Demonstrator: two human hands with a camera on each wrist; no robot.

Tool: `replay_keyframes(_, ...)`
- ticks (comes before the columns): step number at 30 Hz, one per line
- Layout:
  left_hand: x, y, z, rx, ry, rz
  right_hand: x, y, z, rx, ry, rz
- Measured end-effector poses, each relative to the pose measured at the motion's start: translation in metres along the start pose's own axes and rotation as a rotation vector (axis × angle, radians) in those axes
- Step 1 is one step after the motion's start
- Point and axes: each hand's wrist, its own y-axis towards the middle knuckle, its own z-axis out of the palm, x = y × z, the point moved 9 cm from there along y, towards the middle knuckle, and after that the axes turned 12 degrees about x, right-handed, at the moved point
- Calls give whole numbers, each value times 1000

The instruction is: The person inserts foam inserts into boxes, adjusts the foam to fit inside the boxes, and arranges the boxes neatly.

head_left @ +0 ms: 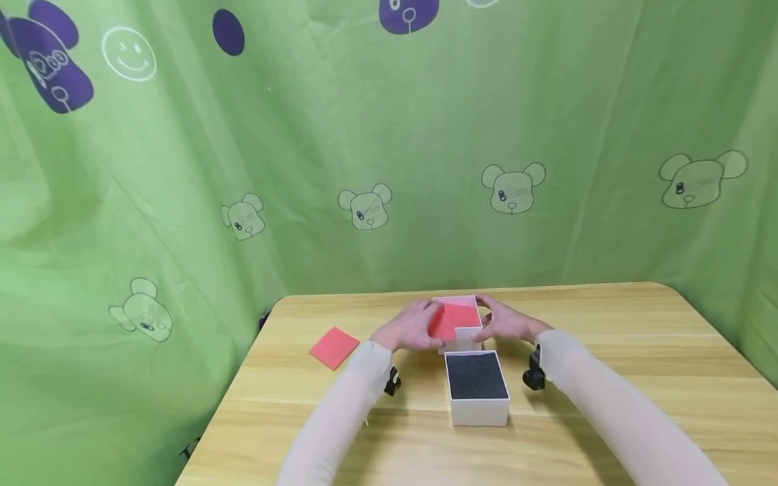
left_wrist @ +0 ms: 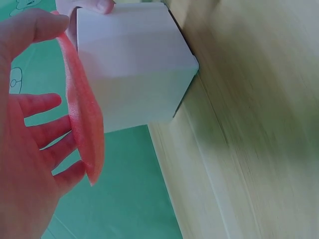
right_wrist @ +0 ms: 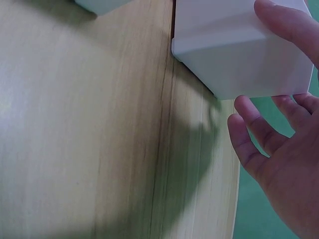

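A white open-topped box (head_left: 468, 341) stands toward the back of the table, pink inside. At its left side, my left hand (head_left: 415, 327) pinches a soft red foam sheet (left_wrist: 84, 109) between thumb and fingers. The sheet bends along its length and lies over the box's opening and left rim in the head view. My right hand (head_left: 508, 322) grips the same box from the right. Its thumb (right_wrist: 284, 22) presses on the front wall, while the fingers reach round the side and back edge.
Just in front stands a second white box (head_left: 480, 412) with a dark grey insert (head_left: 477, 376) near its rim. A flat red square (head_left: 334, 348) lies on the wooden table (head_left: 608, 378) at the left. A green patterned curtain (head_left: 425, 236) hangs behind.
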Motion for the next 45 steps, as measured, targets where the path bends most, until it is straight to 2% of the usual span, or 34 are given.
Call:
replay_keyframes(14, -10, 5, 4, 4, 6, 27, -1, -3, 1, 7, -2, 4)
replay_keyframes(26, -10, 11, 6, 1, -1, 10, 2, -2, 1, 15, -8, 10)
replay_keyframes(36, -11, 14, 2, -3, 16, -3, 7, -1, 2, 31, 10, -37)
replay_keyframes(45, -12, 16, 2, -1, 22, -11, 4, -1, 1, 34, -5, -11)
